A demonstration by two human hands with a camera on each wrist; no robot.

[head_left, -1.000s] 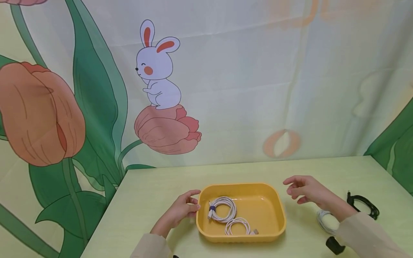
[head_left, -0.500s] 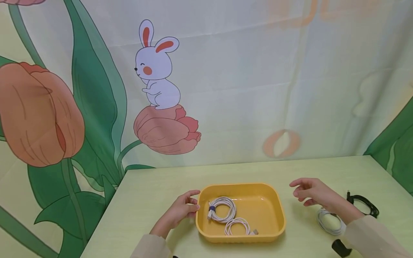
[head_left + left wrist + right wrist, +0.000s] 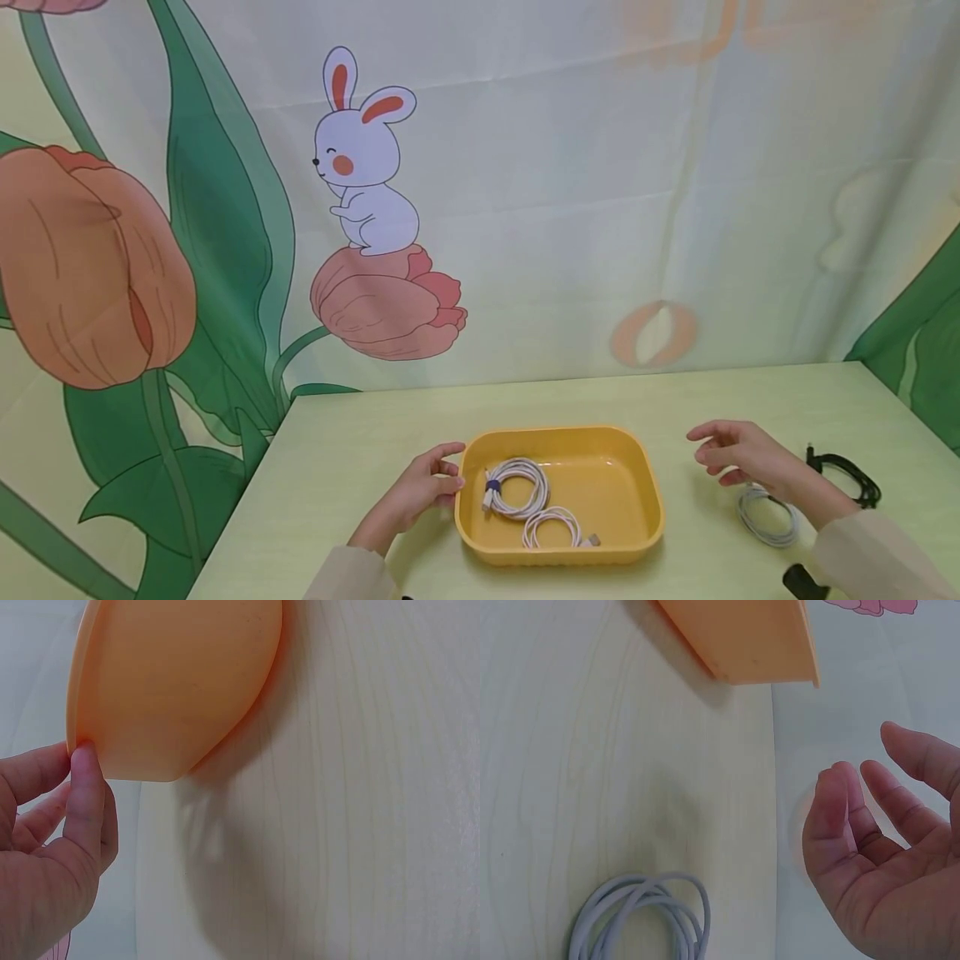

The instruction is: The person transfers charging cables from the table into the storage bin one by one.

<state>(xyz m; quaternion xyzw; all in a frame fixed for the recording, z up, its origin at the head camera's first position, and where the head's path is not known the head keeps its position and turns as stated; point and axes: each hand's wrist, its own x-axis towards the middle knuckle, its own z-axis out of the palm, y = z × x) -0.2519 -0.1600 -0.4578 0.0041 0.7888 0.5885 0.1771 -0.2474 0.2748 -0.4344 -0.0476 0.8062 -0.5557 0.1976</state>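
Observation:
A yellow plastic tray stands on the table with two coiled white cables in it. The larger coil has a dark blue tie round it; the smaller coil lies in front, with a USB plug at its end. My left hand holds the tray's left rim, thumb and forefinger at the edge in the left wrist view. To the right of the tray, my right hand hovers with loosely bent fingers and nothing in them. Below its wrist lies a coiled grey-white cable.
A coiled black cable lies at the right, partly behind my right forearm. The light wooden table ends at a hanging cloth printed with a rabbit and tulips. A black device sits by my right sleeve.
My right hand has drawn back to the right and slightly toward me, away from the tray, uncovering more of the grey-white cable. The left hand and tray stay in place.

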